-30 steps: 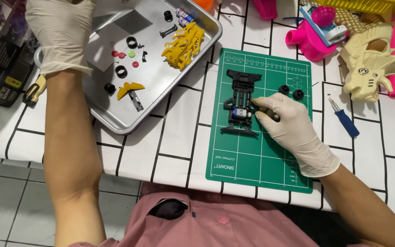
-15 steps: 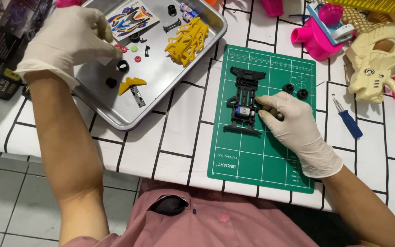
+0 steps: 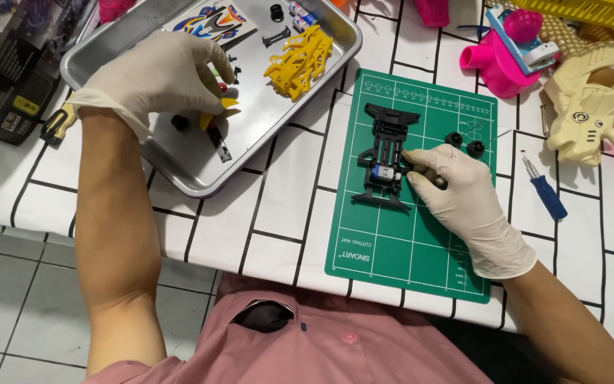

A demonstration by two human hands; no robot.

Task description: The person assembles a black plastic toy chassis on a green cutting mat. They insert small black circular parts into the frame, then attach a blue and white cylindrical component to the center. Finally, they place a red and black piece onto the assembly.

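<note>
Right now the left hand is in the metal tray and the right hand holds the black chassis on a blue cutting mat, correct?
Not quite: the mat is green, not blue, as the head view shows. The left hand is in the metal tray, and the right hand holds the black chassis.

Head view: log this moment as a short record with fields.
Surface: white table with black grid lines
Left hand: white-gloved left hand reaching among small parts in the silver metal tray
Right hand: white-gloved right hand touching the black plastic toy car chassis
Under chassis: green cutting mat
In tray: yellow plastic frame
Nearby: blue-handled screwdriver
</note>
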